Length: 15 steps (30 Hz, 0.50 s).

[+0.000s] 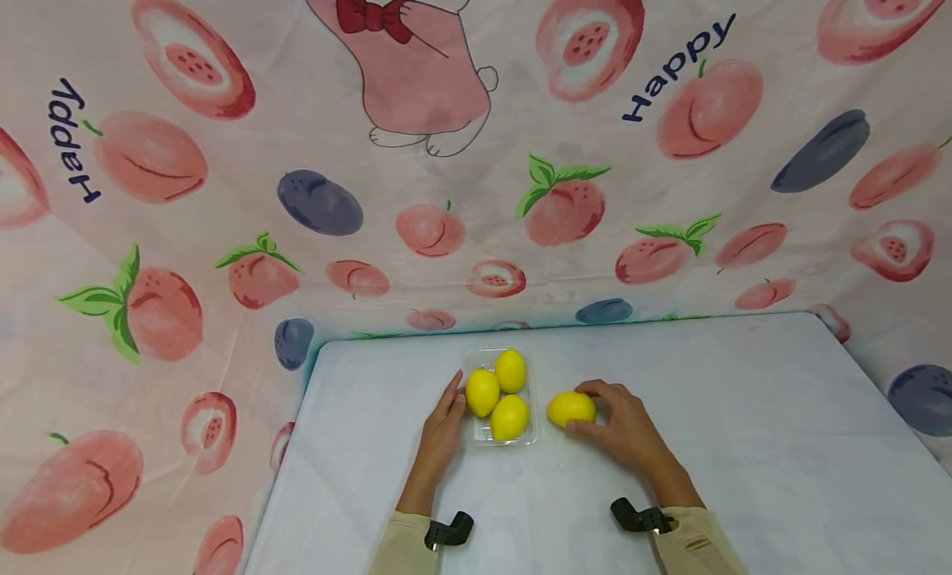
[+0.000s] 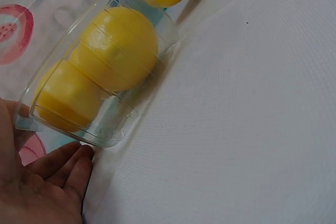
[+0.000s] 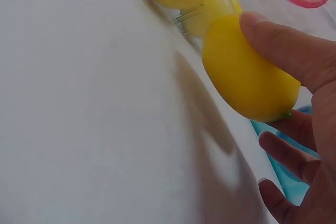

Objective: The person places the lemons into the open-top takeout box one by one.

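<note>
Three yellow lemons (image 1: 510, 417) sit in a clear plastic tray (image 1: 478, 434) on the table. My left hand (image 1: 443, 429) rests along the tray's left side, its fingers fairly straight; in the left wrist view the fingertips (image 2: 84, 153) lie right at the tray's near end. To the right of the tray, my right hand (image 1: 621, 425) pinches another lemon (image 1: 570, 409) between thumb and index finger. The right wrist view shows this held lemon (image 3: 249, 69) raised over the white surface, casting a shadow, with its green tip toward the palm and the other fingers spread loosely.
A white cloth covers the table (image 1: 744, 426). Behind and to the sides hangs a pink curtain (image 1: 446, 178) printed with fruit, meeting the table's back edge just beyond the tray. Each forearm wears a black wrist strap (image 1: 449, 530) over a beige sleeve.
</note>
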{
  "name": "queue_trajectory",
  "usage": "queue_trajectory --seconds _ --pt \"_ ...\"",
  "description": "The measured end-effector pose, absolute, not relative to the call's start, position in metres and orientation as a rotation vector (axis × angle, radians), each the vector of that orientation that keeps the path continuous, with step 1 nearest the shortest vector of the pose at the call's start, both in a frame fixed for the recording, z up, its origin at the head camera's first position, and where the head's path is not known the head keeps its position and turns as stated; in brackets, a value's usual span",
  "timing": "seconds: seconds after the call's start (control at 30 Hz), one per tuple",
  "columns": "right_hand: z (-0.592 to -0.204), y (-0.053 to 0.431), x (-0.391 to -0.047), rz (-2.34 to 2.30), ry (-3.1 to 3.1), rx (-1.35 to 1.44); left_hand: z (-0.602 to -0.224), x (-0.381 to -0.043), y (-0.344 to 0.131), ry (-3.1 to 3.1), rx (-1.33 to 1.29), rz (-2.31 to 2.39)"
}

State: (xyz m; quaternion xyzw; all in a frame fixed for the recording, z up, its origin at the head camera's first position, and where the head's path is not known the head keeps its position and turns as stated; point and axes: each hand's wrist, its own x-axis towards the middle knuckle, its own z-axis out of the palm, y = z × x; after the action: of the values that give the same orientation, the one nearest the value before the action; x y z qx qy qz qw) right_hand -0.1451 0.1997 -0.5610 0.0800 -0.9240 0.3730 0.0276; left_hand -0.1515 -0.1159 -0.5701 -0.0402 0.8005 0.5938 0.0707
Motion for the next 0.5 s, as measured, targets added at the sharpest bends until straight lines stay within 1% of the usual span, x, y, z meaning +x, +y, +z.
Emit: queue_trajectory --seconds 0.23,0.5 --pt "-0.558 0.193 -0.146 1.237 -2.744 0.267 -0.571 -0.152 -0.116 2.423 -0.115 1.783" --pt "-0.542 0.181 -0.146 1.338 -2.606 0.324 -0.571 -0.152 -0.116 2.425 -0.118 1.782"
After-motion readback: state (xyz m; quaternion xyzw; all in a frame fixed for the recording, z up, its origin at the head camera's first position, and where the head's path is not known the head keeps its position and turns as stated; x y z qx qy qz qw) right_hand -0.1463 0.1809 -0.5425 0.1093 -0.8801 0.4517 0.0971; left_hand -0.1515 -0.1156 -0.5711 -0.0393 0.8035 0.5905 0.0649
